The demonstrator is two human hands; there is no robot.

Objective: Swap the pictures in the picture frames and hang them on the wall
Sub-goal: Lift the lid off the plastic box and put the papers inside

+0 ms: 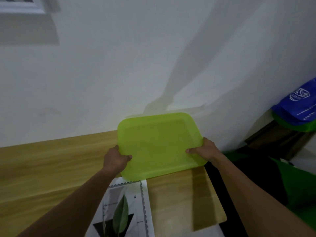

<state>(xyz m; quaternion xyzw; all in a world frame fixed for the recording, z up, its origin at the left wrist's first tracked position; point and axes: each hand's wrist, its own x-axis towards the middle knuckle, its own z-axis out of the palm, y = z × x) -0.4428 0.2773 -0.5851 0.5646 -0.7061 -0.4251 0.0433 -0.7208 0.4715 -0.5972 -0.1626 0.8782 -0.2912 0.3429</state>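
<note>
Steadiness counts: your left grip (pixel 117 159) and right grip (pixel 204 150) each clasp a side of the green tray (pixel 159 142) over the surface (pixel 51 165), so set it down clear of the leaf picture (pixel 127 202) lying beneath its near edge.

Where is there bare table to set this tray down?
Widest bare stretch: the table left of the left hand, from the wall to the near edge. A narrower patch lies right of the leaf picture, up to the table's right edge. Crowded: the picture below the tray, and the blue bag past the right edge.
</note>
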